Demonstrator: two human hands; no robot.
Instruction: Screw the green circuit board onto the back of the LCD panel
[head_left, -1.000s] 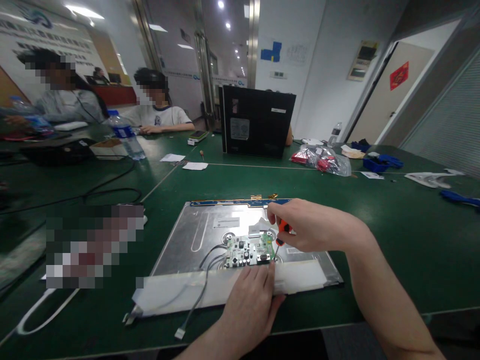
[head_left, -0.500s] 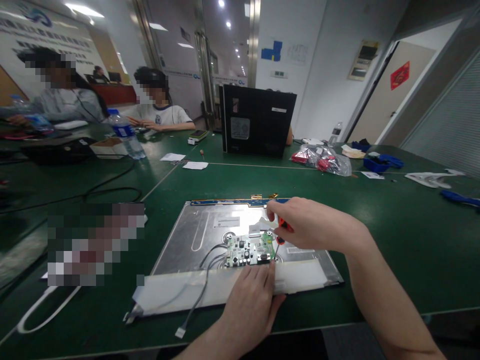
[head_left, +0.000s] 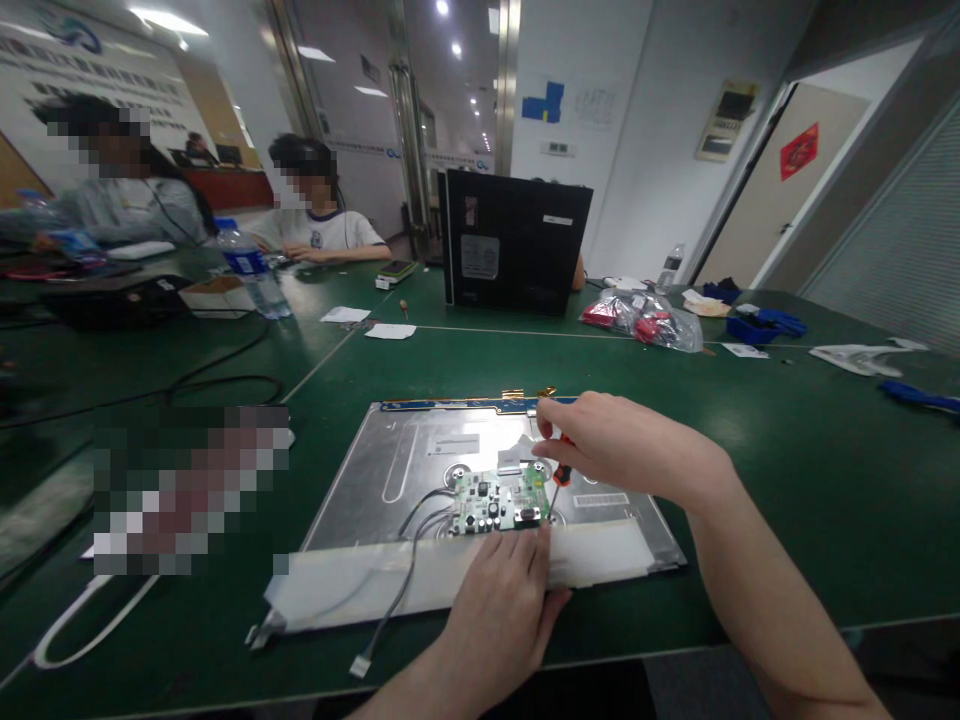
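In my right hand [head_left: 600, 440] is a small red-and-black screwdriver [head_left: 562, 475], gripped at its handle. The shaft slants down to the lower right corner of a green circuit board [head_left: 491, 492]. This board sits on the metal back of a flat display panel [head_left: 352, 490]. My left hand [head_left: 499, 595] lies palm down over the white strip [head_left: 360, 590] along the panel's near edge, fingers stretched toward the board. Its index fingertip is close beside the screwdriver tip. Grey cables [head_left: 412, 570] run from the board's left side, and one ends in a white plug [head_left: 361, 666].
A black computer case [head_left: 517, 240] stands beyond the panel. To its right are a plastic bag with red items [head_left: 645, 318] and a blue tray [head_left: 750, 328]. A water bottle [head_left: 253, 268] and black cables [head_left: 225, 380] are on the left. Two people sit at the far left.
My right fingers have shifted slightly on the screwdriver handle, with the thumb lifting a little and more of the handle showing. My left hand and the panel have stayed put.
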